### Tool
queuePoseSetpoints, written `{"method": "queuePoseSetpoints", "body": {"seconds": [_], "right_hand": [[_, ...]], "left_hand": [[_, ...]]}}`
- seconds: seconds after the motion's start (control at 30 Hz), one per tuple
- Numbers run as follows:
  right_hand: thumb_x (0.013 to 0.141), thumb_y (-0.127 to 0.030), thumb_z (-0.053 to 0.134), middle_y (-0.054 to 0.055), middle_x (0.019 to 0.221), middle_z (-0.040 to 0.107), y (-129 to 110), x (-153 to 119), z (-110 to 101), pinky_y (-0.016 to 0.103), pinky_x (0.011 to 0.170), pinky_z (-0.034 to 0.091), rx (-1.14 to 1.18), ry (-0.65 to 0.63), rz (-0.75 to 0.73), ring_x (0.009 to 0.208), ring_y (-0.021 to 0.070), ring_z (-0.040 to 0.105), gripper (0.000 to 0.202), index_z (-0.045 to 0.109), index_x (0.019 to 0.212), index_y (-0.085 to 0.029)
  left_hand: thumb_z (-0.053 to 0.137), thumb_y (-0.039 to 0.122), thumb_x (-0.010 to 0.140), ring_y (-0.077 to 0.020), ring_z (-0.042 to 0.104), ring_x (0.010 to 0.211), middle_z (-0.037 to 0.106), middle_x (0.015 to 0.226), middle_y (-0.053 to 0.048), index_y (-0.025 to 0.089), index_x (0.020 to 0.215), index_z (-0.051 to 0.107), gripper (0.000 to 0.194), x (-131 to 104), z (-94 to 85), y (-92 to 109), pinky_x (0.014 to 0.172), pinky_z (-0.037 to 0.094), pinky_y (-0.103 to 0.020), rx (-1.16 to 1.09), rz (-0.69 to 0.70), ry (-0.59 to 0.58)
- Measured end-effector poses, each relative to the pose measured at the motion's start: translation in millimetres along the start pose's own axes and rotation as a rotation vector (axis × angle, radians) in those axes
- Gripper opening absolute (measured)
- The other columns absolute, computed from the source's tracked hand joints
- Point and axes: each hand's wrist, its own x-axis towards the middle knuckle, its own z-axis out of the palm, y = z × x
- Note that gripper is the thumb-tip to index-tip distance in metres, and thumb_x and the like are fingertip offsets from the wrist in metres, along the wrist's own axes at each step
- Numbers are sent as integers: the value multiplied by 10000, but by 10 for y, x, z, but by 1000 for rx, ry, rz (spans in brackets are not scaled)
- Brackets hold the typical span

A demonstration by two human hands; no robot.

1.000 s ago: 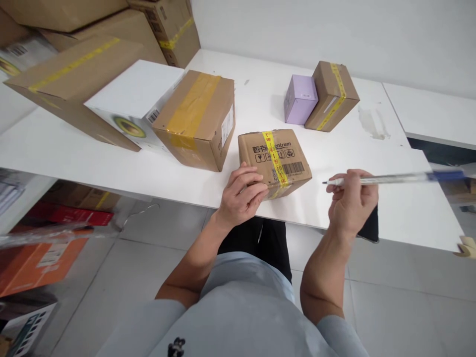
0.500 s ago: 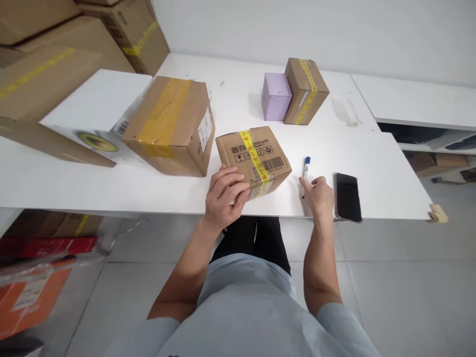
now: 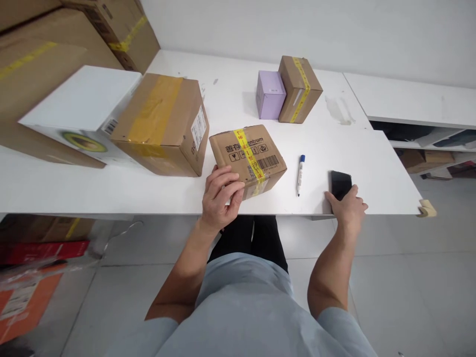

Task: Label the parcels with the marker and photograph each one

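A taped cardboard box (image 3: 226, 134) with printed symbols and a barcode sits near the table's front edge. My left hand (image 3: 220, 196) grips its near-left corner, fingers over the top edge and thumb at the front side. Over the lower end of a black phone (image 3: 340, 183) lies my right hand (image 3: 348, 204), with the thumb along the left edge and the fingers around the right. The phone appears to rest on the table. Between box and phone, a blue-capped marker (image 3: 300, 176) lies on the white surface, apart from both hands.
A larger brown box (image 3: 159, 114) and a white box (image 3: 85, 99) stand to the left, with stacked cartons (image 3: 122, 29) behind. A purple box (image 3: 270, 96) touches another taped box (image 3: 301, 91) at the back. The table (image 3: 386, 173) ends at the right by a tan corner guard (image 3: 427, 208).
My right hand has left the marker on the table and moved right onto the phone. My left hand stays at the box corner. The view has shifted slightly.
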Motion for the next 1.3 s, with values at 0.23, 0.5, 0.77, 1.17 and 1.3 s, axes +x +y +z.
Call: {"method": "queuePoseSetpoints", "body": {"seconds": [0.23,0.5,0.77,1.17,1.3], "right_hand": [[689,-526,745,293,1371,540,96,-67,-80,582,1037,431,186,34,2,1317,481,462,1104,254,1560,-59],[568,-514,833,38,1109,621,264,-362,150,404,899,573,1395,-100,-234,935,179,641,724,633,1195,-214],[619,-504,856,98,1226,610,-157,-1297,286,447,835,584,1460,-476,-673,1000,250,660,786,545,1305,-278],[684,-424,804,84,1144,603,-638,-1761,175,442,842,568,776,172,-1040,1022,251,623,763,437,1326,-235],[680,-448,790,83,1124,610,-718,-1762,156,450,828,565,769,200,-1040,1008,255,621,733,455,1294,-229]], "left_hand": [[622,139,886,-235,625,1153,649,1057,-45,229,1056,611,193,-6,6,-7,994,566,-452,-10,9,15],[603,132,897,-233,622,1163,641,1060,-51,220,1050,609,176,-9,22,7,993,568,-446,-26,8,42],[601,146,903,-230,621,1174,644,1063,-48,230,1054,608,173,-23,25,3,995,561,-447,-20,-1,33],[458,394,997,-256,601,1217,650,1102,-85,232,1154,592,262,-87,54,-45,1015,549,-487,-91,3,40],[464,414,991,-243,606,1208,653,1113,-76,238,1185,575,285,-99,66,-64,1018,550,-466,-72,14,57]]}}
